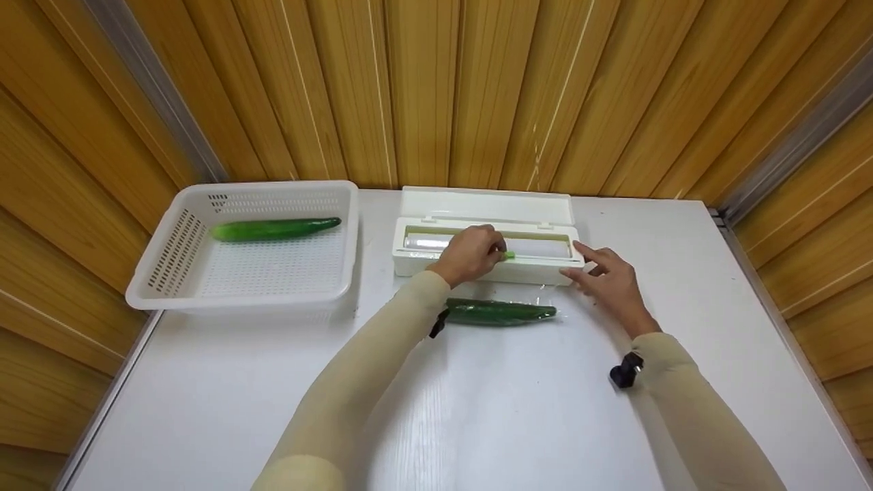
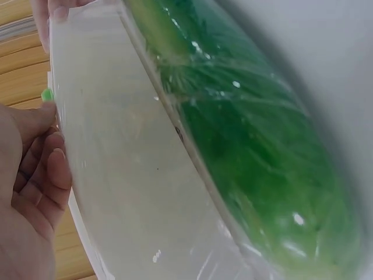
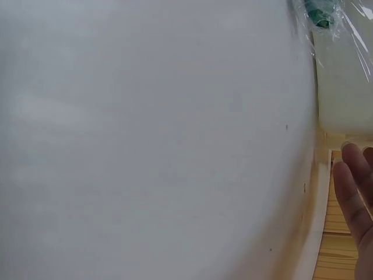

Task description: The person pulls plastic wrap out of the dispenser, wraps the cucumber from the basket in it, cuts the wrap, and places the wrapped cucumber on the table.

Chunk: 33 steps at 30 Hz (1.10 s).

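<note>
A white cling film dispenser (image 1: 477, 271) stands at the back of the table with its lid (image 1: 485, 206) raised and a film roll (image 1: 539, 247) inside. My left hand (image 1: 472, 252) pinches the small green slide cutter (image 1: 509, 256) on its front rim. With thumb and forefinger, my right hand (image 1: 614, 285) grips the dispenser's right front corner. A film-wrapped cucumber (image 1: 501, 312) lies just before the dispenser, its left end hidden by my left forearm. In the left wrist view, clear film stretches from the dispenser's front (image 2: 134, 151) over the cucumber (image 2: 250, 134).
Left of the dispenser stands a white perforated basket (image 1: 242, 301) with one unwrapped cucumber (image 1: 273, 230) in it. Wood-patterned panels (image 1: 423, 95) rise behind the white table (image 1: 518, 409). A black wrist camera (image 1: 625, 372) sits at my right cuff.
</note>
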### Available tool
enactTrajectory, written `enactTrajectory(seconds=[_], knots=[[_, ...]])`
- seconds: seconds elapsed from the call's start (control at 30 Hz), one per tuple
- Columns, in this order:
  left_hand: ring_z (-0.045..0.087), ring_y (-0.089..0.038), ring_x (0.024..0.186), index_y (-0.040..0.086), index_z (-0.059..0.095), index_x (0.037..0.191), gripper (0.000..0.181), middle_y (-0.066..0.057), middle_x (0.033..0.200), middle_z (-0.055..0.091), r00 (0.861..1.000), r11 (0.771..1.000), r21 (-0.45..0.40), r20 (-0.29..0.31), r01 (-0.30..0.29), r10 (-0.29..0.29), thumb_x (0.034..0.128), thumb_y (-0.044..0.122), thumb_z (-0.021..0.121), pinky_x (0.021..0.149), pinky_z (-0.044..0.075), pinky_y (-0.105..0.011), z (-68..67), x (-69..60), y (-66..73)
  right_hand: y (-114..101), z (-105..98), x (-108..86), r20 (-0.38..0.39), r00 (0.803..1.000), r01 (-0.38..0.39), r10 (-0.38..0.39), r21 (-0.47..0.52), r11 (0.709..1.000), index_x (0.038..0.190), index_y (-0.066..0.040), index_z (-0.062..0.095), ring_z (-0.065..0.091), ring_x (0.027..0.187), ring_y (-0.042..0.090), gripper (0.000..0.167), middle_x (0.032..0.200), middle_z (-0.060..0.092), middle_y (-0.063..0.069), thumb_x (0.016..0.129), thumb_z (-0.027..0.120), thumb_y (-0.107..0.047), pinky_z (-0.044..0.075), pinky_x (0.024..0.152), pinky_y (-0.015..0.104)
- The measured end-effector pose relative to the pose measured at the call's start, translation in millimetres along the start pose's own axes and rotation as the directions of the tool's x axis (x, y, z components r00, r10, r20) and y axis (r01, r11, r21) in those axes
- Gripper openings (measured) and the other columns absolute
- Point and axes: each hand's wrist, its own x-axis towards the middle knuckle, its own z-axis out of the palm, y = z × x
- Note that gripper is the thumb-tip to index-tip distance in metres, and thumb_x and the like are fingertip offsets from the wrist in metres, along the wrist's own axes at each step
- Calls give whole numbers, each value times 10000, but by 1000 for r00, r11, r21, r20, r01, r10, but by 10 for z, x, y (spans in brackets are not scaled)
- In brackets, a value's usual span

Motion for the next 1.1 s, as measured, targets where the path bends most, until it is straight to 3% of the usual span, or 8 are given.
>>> enactTrajectory(seconds=[0.27,0.43,0.73,0.93,1.1], knots=[[644,-150,920,70,801,1147,170,-38,1058,727,1000,1000,-16,5,19,-19,1047,173,710,834,540,-286,-39,-61,-66,-4,-3,-6,16,1000,-20,20,-2,1000,1484,-232,649,683,789,156,633,1124,634,28,904,878,-336,536,551,229],[638,-165,916,68,802,1127,157,-40,1045,719,1000,1000,-7,1,13,-13,1044,166,711,841,540,-294,-63,-86,-101,-1,3,4,9,1000,17,-17,-19,1000,1471,-199,661,678,762,155,606,1086,632,48,911,877,-289,522,543,219],[637,-160,893,98,819,1128,174,-23,1027,731,1000,1000,21,-23,-7,8,1033,216,734,800,534,-303,-92,-140,-194,15,13,-8,0,1000,16,-16,7,1000,1467,-221,664,678,741,144,611,1067,629,46,901,886,-285,516,537,221],[637,-124,852,163,857,1103,168,28,985,738,997,997,-76,-68,33,-39,991,271,793,737,505,-283,-72,-163,-278,6,35,-7,-10,1000,7,-7,13,1000,1468,-171,658,674,744,123,595,1063,625,81,915,873,-220,513,545,206],[624,-110,841,197,869,1078,172,53,958,715,992,978,-190,-76,88,-104,965,316,819,718,475,-276,-32,-171,-315,0,34,-10,-9,1000,8,-8,4,1000,1483,-97,626,664,738,104,592,1081,620,166,935,846,-132,503,544,202]])
